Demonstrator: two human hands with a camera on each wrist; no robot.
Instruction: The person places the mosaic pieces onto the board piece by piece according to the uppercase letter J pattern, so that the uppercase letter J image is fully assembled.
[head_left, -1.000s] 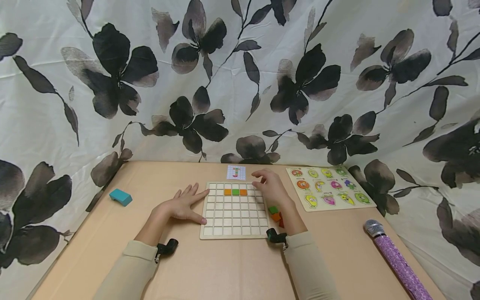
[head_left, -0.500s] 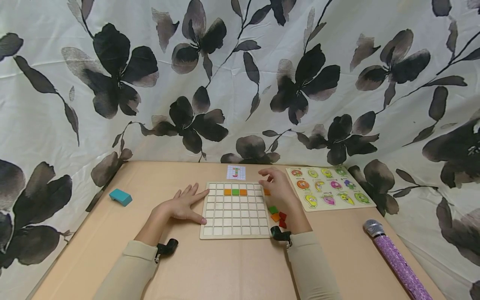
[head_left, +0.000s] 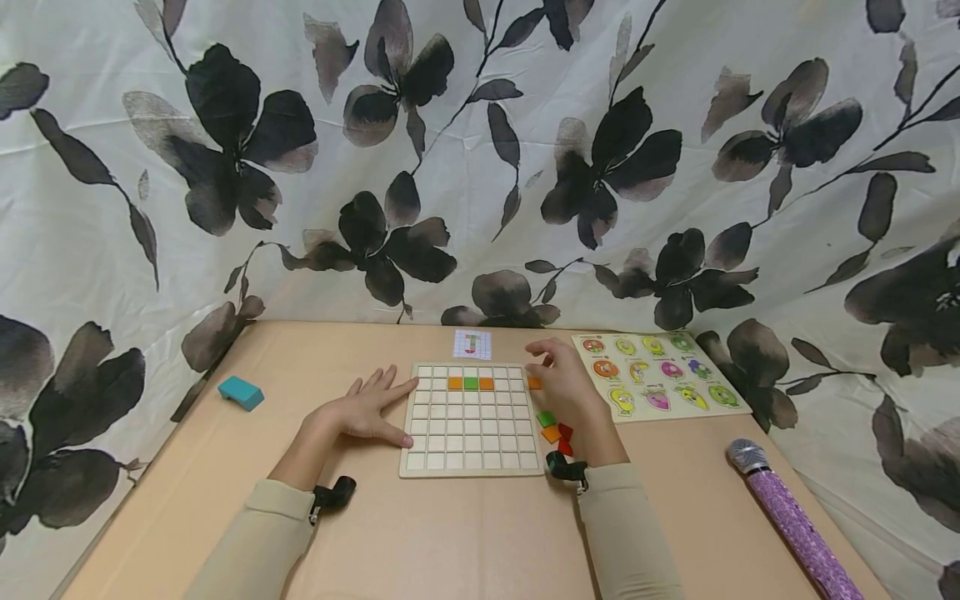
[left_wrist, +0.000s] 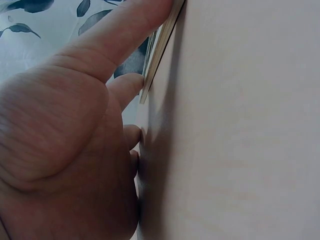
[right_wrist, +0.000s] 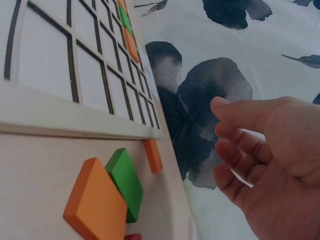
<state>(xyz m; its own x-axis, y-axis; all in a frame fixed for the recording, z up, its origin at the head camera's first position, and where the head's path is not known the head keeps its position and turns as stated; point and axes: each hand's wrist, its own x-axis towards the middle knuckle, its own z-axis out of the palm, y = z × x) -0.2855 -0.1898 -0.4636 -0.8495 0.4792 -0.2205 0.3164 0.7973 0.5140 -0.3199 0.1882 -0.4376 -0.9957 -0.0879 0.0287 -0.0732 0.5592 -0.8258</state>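
A pale grid board [head_left: 472, 477] lies on the table with an orange, a green and another orange tile [head_left: 487, 384] side by side in a row near its far edge. My left hand [head_left: 367, 408] is spread at the board's left side, thumb and a fingertip touching its edge. Beyond the right edge my right hand [head_left: 566, 383] hovers, its loosely bent fingers holding nothing in the right wrist view. Below it, a lone orange tile [right_wrist: 153, 156] lies at the far right corner of the board. Closer in are a green tile [right_wrist: 124, 182], an orange tile [right_wrist: 97, 202] and red tiles [head_left: 566, 447].
A small pattern card [head_left: 472, 344] lies behind the board. To the right are a sheet of cartoon fruit pictures [head_left: 660, 375] and a glittery purple microphone [head_left: 798, 525]. A teal block [head_left: 242, 393] sits at the left. A floral cloth [head_left: 480, 167] hangs behind the table.
My right hand has drawn to the right, off the board's far right corner, and the lone orange tile and the red tiles have come into sight. The left hand has stayed in place.
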